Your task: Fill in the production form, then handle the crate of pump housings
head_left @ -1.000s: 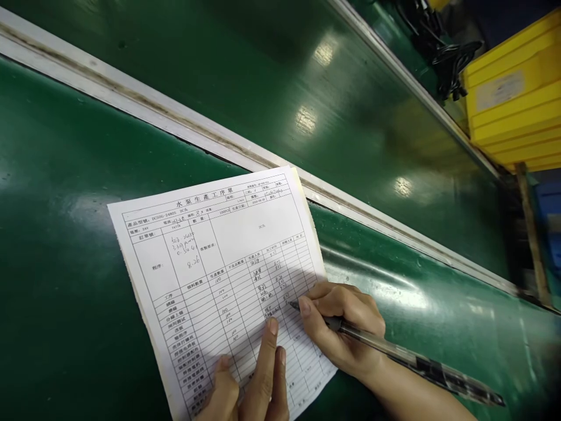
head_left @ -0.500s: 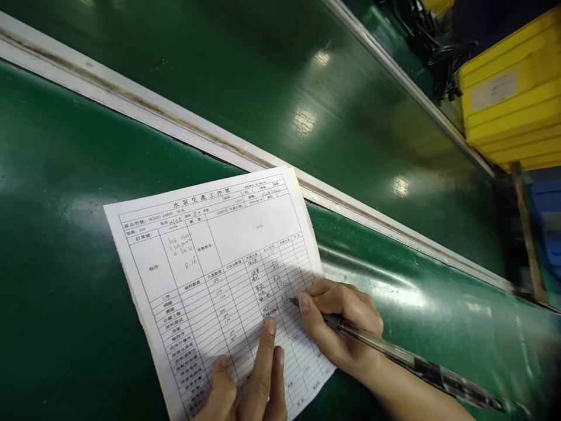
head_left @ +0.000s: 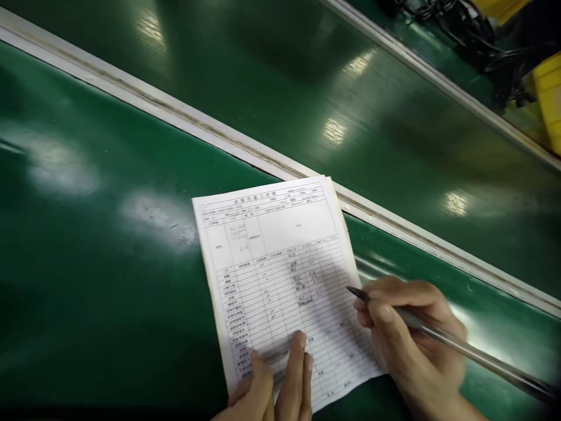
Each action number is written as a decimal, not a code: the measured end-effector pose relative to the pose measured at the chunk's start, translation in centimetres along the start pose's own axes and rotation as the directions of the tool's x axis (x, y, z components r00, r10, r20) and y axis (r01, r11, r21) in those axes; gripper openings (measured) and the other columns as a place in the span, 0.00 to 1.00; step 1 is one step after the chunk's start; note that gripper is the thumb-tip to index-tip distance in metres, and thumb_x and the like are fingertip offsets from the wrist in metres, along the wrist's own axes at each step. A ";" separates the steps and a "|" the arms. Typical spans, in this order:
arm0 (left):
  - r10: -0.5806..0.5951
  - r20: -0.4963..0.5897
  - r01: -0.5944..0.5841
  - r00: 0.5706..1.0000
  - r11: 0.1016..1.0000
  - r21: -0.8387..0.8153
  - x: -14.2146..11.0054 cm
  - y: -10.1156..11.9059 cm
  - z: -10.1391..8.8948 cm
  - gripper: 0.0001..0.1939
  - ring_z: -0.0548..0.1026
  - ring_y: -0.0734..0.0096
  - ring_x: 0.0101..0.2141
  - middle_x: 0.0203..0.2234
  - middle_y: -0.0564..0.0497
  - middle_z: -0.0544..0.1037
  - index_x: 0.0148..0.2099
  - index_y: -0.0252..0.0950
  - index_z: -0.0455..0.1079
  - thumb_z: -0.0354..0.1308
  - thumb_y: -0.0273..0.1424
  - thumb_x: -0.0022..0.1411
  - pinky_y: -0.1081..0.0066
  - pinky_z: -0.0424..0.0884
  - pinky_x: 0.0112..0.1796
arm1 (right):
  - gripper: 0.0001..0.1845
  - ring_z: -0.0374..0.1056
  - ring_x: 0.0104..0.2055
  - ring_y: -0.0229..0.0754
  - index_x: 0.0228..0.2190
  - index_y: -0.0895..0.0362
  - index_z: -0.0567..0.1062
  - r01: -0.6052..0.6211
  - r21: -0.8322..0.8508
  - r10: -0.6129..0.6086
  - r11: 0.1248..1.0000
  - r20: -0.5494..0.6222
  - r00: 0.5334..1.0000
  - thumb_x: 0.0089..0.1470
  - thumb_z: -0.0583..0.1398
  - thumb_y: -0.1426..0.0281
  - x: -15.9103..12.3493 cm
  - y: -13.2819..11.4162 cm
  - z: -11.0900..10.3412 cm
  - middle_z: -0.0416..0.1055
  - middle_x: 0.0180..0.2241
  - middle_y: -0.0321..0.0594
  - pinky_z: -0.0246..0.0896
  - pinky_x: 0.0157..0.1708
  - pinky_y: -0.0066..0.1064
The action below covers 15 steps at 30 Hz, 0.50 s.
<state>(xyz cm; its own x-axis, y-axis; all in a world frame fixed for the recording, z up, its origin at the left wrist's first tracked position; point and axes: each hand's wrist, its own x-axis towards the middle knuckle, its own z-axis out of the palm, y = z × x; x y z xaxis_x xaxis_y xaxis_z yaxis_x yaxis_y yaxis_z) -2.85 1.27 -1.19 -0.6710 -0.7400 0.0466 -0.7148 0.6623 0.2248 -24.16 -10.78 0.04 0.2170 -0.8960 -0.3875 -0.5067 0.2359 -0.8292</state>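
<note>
"What sort of place is this?"

"A factory workshop, I'd say — there's a long green bench under the paper, with a white rail at the paper's top corner."

"Anything else?"

"Beyond the paper, off to its right, black cables lie heaped near a yellow box — and the paper's a ruled form, partly handwritten."

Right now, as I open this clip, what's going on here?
A person has a printed form lying on a green surface, its top right corner reaching onto a pale rail. The left hand rests its fingers on the lower part of the form. The right hand holds a pen, its tip over the form's right side; whether it touches is unclear. Handwriting fills some cells, too blurred to read.
</note>
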 end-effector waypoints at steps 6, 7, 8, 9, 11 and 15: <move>0.157 0.099 -0.158 0.983 0.987 -0.002 0.4 -0.3 0.0 0.25 0.71 0.60 0.61 0.62 0.42 0.71 0.67 0.36 0.65 0.40 0.37 0.77 0.67 0.73 0.42 | 0.09 0.77 0.29 0.39 0.42 0.53 0.73 -0.019 -0.158 0.045 0.987 0.162 0.986 0.59 0.65 0.75 -1.6 -3.3 0.5 0.77 0.35 0.38 0.77 0.26 0.24; 0.153 0.117 -0.156 0.981 0.988 0.020 0.4 -0.1 -0.1 0.25 0.70 0.60 0.62 0.63 0.41 0.71 0.68 0.36 0.64 0.39 0.37 0.77 0.67 0.74 0.42 | 0.09 0.77 0.26 0.38 0.41 0.52 0.73 -0.022 -0.177 0.058 0.984 0.202 0.978 0.59 0.65 0.74 -1.6 -3.5 0.9 0.77 0.33 0.36 0.76 0.24 0.22; 0.140 0.113 -0.145 0.984 0.989 0.037 0.4 0.1 -0.1 0.25 0.71 0.59 0.61 0.62 0.41 0.71 0.68 0.36 0.64 0.40 0.36 0.76 0.67 0.75 0.42 | 0.08 0.76 0.24 0.38 0.40 0.52 0.74 -0.015 -0.186 0.060 0.982 0.238 0.969 0.59 0.65 0.73 -1.6 -3.6 1.2 0.77 0.30 0.34 0.73 0.22 0.21; 0.133 0.079 -0.136 0.988 0.990 0.041 0.3 0.3 -0.1 0.23 0.73 0.59 0.59 0.61 0.40 0.72 0.66 0.35 0.66 0.42 0.36 0.76 0.67 0.76 0.40 | 0.07 0.75 0.23 0.37 0.39 0.51 0.74 -0.002 -0.183 0.052 0.983 0.265 0.963 0.59 0.66 0.72 -1.5 -3.5 1.6 0.76 0.28 0.32 0.71 0.19 0.20; 0.148 0.040 -0.149 0.988 0.989 0.021 0.1 0.5 -0.1 0.21 0.76 0.60 0.55 0.58 0.40 0.75 0.64 0.34 0.68 0.48 0.34 0.75 0.68 0.78 0.39 | 0.06 0.74 0.22 0.36 0.38 0.51 0.74 0.023 -0.154 0.023 0.988 0.290 0.957 0.58 0.66 0.72 -1.4 -3.1 2.4 0.75 0.25 0.31 0.69 0.18 0.19; 0.179 0.051 -0.177 0.983 0.984 -0.029 -0.2 0.5 -0.1 0.19 0.76 0.64 0.55 0.59 0.43 0.75 0.64 0.37 0.67 0.51 0.31 0.73 0.69 0.79 0.43 | 0.09 0.73 0.25 0.36 0.38 0.51 0.73 -0.028 -0.101 0.052 0.994 0.251 0.966 0.58 0.65 0.74 -1.9 -2.2 3.6 0.74 0.27 0.32 0.69 0.21 0.21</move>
<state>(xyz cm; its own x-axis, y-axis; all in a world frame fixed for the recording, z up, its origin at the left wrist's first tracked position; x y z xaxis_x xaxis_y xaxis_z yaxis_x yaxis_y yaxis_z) -3.06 1.73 -0.94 -0.7972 -0.6026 0.0360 -0.5782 0.7793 0.2414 -20.39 -8.28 1.15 0.3929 -0.7589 -0.5193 -0.5943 0.2213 -0.7732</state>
